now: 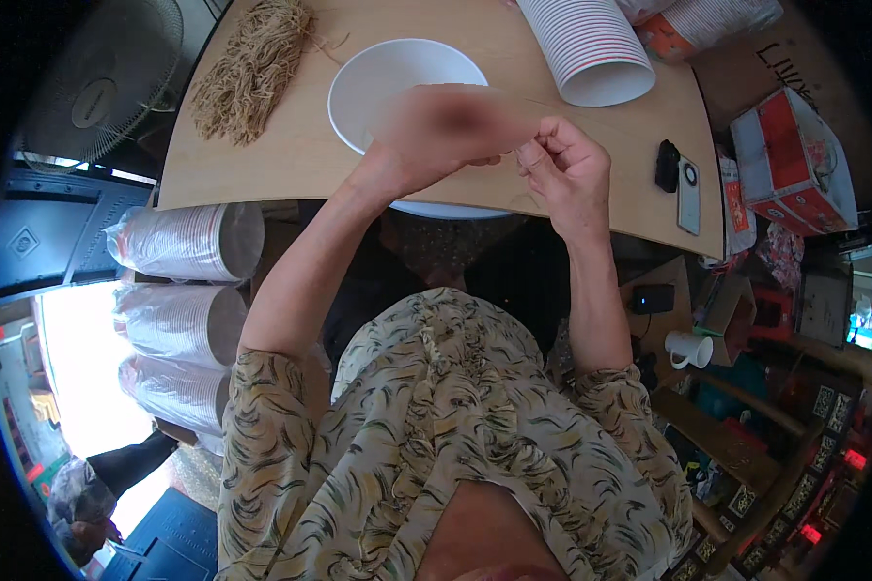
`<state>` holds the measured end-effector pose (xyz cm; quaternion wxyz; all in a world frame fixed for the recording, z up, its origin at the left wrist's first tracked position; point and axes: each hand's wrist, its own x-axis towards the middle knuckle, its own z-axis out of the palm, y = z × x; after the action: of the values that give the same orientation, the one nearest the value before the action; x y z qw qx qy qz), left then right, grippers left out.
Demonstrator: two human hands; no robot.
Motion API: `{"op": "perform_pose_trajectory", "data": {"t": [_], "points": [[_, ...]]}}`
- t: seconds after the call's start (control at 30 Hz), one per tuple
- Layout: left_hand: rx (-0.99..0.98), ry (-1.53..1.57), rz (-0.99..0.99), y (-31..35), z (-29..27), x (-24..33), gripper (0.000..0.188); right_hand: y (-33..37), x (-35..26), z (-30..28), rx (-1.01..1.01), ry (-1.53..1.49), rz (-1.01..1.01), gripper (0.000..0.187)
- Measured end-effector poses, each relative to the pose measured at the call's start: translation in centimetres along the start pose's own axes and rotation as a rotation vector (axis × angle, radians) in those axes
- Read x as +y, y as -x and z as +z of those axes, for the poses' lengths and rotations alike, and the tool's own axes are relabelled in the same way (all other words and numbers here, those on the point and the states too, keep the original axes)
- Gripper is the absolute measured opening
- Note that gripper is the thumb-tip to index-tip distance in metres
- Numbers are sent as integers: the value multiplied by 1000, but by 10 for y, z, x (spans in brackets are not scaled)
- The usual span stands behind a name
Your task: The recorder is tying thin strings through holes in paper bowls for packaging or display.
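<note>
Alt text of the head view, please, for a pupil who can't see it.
A person's left hand and right hand are close together in front of a white bowl; a blur hides much of the left hand and anything it holds. On the table, a bundle of tan strands lies to the left and a stack of white tubs to the right.

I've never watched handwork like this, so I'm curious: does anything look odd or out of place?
Mainly the left hand: it's mostly blurred, unlike its surroundings, hiding anything held. Also, the tan stringy bundle has loose ends straying toward the white bowl. I see no spill.
</note>
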<state>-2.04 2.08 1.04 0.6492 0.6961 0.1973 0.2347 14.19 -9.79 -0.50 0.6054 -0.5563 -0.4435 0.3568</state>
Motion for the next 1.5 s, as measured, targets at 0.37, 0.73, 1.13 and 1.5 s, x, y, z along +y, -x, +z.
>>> {"op": "perform_pose_trajectory", "data": {"t": [0.37, 0.73, 1.13, 1.5], "points": [[-48, 65, 90, -1, -3, -7, 10, 0, 1, -4, -22, -334, 213, 15], [-16, 28, 41, 0, -1, -3, 11, -1, -2, -5, -79, -79, 122, 15], [-49, 27, 51, 0, -5, -8, 11, 1, 5, -3, -56, -255, 209, 17], [-48, 36, -15, -1, -7, 0, 14, 3, -5, -4, -79, -37, 27, 21]]}}
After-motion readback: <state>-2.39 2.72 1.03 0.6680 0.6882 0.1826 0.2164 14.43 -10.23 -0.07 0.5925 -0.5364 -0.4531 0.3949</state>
